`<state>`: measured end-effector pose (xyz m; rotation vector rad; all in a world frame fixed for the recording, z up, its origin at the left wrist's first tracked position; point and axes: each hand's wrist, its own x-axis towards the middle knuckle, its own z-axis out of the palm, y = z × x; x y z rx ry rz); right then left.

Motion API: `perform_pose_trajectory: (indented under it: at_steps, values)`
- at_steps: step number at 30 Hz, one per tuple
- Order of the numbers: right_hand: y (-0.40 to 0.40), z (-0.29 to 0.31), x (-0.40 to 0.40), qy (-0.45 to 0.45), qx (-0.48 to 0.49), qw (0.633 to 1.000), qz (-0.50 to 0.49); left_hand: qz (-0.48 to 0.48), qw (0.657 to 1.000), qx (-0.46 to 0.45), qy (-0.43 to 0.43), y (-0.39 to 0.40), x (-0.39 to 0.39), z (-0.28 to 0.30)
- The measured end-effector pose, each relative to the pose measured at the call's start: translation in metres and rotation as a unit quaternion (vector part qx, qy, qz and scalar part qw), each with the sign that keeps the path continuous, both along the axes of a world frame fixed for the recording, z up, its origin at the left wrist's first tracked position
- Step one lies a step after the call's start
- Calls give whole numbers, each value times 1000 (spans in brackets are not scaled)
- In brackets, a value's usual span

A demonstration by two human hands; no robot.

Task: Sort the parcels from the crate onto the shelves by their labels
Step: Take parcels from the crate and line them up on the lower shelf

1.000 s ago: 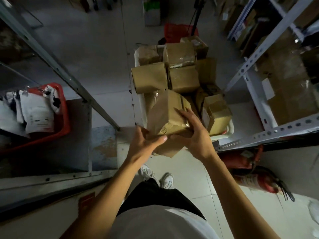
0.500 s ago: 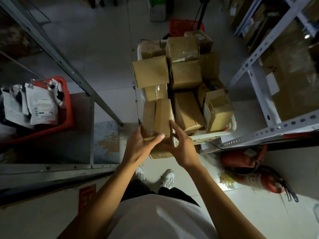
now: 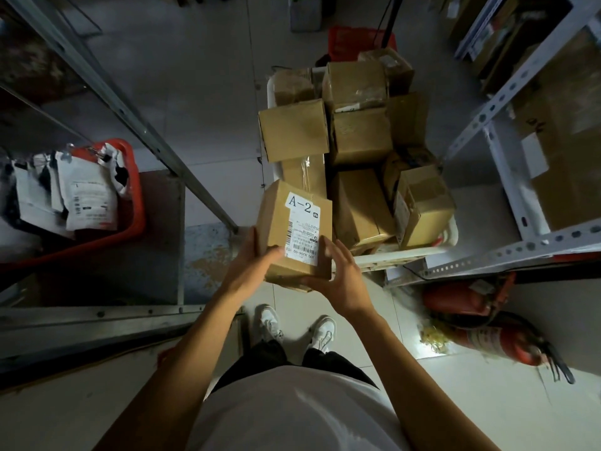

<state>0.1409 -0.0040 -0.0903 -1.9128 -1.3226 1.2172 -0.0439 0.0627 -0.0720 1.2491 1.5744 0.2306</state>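
Note:
I hold a brown cardboard parcel [image 3: 283,219] in front of my chest, its top face showing a white shipping label marked "A-2". My left hand [image 3: 252,266] grips its near left edge, thumb on top. My right hand [image 3: 338,275] grips the near right corner from below and the side. Beyond it stands a white crate [image 3: 403,257] piled with several more brown cardboard parcels [image 3: 294,130]. Metal shelves flank me: a grey shelf [image 3: 156,242] on the left and a white perforated rack [image 3: 507,252] on the right.
A red basket [image 3: 130,216] of white mailer bags sits on the left shelf. Two red fire extinguishers [image 3: 481,336] lie on the floor at my right. Large boxes [image 3: 572,164] fill the right rack. Another red basket [image 3: 351,40] stands behind the crate. My feet are on the tiled floor.
I have turned the parcel over in both hands, so the face with the "A-2" label now points up at me. It stays in front of the crate.

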Motion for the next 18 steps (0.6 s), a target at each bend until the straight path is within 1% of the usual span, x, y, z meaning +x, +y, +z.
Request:
perform_pose_trajectory:
  at_steps: [3, 5, 7, 9, 11, 16, 18]
  values:
    - [-4, -6, 0, 55, -25, 998, -14, 6, 997, -68, -31, -14, -5, -10]
    - [-5, -14, 2, 66, -43, 996, -39, 17, 993, -106, -50, -26, -5, -16]
    - [-8, -22, 9, 52, -54, 996, -41, 41, 991, -103, -81, -35, -1, -22]
    - [-13, -31, 18, 69, -51, 996, -38, 51, 990, -89, -99, -42, 5, -25]
    - [-19, -37, 23, 97, -38, 993, -49, 26, 991, -81, -99, -45, 9, -27]
    - [-42, -36, 24, 171, -25, 979, -109, -76, 994, -52, -53, -37, 16, -24]
    - [-56, -36, 20, 180, -20, 973, -141, -114, 991, -47, -52, -29, 19, -23]
